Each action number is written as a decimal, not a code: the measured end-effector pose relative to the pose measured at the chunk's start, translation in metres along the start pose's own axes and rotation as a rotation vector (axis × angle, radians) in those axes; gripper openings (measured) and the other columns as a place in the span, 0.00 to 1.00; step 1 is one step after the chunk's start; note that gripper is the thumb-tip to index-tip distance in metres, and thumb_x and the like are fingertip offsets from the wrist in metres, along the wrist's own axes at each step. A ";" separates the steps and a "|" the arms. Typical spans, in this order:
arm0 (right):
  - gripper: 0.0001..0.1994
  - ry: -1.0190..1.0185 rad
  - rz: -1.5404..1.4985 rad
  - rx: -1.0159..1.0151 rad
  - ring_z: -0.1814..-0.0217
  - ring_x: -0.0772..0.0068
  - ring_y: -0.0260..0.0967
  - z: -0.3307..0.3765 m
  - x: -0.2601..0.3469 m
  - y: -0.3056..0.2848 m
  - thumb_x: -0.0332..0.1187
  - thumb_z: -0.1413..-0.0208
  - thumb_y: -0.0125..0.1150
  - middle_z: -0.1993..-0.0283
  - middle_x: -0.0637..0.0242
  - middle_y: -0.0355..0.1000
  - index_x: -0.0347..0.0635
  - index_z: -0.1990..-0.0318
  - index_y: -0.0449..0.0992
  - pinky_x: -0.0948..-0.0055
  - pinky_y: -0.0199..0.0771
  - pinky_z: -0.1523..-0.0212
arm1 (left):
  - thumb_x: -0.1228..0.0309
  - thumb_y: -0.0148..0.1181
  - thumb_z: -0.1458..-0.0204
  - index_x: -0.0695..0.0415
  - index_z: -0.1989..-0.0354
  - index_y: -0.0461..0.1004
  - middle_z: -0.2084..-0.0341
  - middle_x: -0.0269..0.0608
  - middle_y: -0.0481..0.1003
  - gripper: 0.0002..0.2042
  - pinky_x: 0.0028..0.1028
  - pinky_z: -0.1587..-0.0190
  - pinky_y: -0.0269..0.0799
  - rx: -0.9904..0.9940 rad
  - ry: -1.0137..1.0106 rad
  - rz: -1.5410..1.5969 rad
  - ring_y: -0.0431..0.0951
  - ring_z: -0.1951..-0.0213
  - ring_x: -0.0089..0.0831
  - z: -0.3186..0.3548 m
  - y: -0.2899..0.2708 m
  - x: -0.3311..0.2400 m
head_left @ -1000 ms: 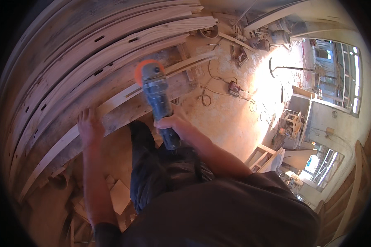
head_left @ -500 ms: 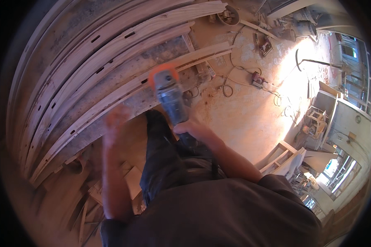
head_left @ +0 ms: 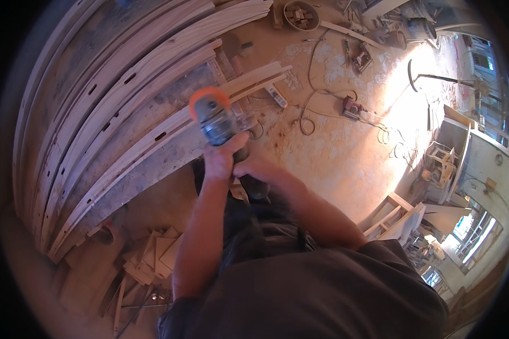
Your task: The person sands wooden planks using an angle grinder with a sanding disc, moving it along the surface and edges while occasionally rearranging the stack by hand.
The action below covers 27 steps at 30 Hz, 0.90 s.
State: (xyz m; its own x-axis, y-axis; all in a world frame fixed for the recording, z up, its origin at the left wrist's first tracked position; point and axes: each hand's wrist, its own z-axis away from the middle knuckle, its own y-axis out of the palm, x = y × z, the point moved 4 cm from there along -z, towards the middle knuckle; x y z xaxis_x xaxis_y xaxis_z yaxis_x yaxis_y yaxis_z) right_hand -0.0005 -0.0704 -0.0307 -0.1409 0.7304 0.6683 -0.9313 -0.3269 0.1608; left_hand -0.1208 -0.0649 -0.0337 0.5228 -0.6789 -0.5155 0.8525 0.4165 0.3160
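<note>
Both my hands are on an angle grinder (head_left: pixel 218 127) with a grey body and an orange disc at its front end. My left hand (head_left: pixel 219 160) wraps around the body behind the head. Farther back, my right hand (head_left: pixel 261 168) grips the rear part. The disc is held over, or close above, a long pale wooden board (head_left: pixel 169 131) with a dark slot; whether it touches the wood I cannot tell. More long boards (head_left: pixel 136 70), some with slots, lie side by side beyond it on a dusty bench (head_left: pixel 138 183).
Wood offcuts (head_left: pixel 152 254) are piled at the lower left. A power strip (head_left: pixel 276 96) lies by the board ends. On the dusty floor are a red power tool (head_left: pixel 352 107) and looping cables (head_left: pixel 307 121). A bucket of wood blocks (head_left: pixel 301 16) stands at the far side.
My left hand has come in from the left and taken hold of the grinder. The grinder has shifted slightly left. The boards appear farther left as the view turned.
</note>
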 end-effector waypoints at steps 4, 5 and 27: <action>0.17 -0.043 -0.211 -0.126 0.69 0.68 0.78 0.006 -0.003 -0.071 0.27 0.66 0.70 0.69 0.60 0.79 0.31 0.63 0.79 0.68 0.79 0.66 | 0.67 0.77 0.58 0.62 0.63 0.82 0.69 0.40 0.82 0.16 0.33 0.62 0.78 0.053 0.013 -0.305 0.82 0.67 0.28 -0.019 0.081 -0.006; 0.18 -0.050 -0.293 -0.116 0.70 0.68 0.78 0.009 -0.006 -0.088 0.26 0.67 0.69 0.69 0.60 0.79 0.31 0.63 0.79 0.69 0.79 0.66 | 0.65 0.78 0.59 0.62 0.63 0.83 0.69 0.41 0.82 0.17 0.33 0.62 0.79 0.083 0.011 -0.414 0.82 0.67 0.27 -0.016 0.105 -0.014; 0.19 -0.073 -0.283 -0.155 0.69 0.67 0.79 0.015 0.013 -0.108 0.23 0.65 0.66 0.68 0.61 0.77 0.34 0.59 0.76 0.69 0.80 0.66 | 0.66 0.75 0.59 0.62 0.67 0.82 0.71 0.39 0.82 0.14 0.32 0.63 0.77 0.112 0.013 -0.372 0.80 0.70 0.26 -0.036 0.125 0.005</action>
State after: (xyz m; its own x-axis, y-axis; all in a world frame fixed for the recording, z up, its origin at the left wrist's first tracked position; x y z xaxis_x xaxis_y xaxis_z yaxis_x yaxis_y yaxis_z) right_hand 0.1033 -0.0341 -0.0283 0.1504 0.7322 0.6643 -0.9707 -0.0178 0.2394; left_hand -0.0113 0.0057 -0.0251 0.1788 -0.7628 -0.6214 0.9789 0.0743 0.1906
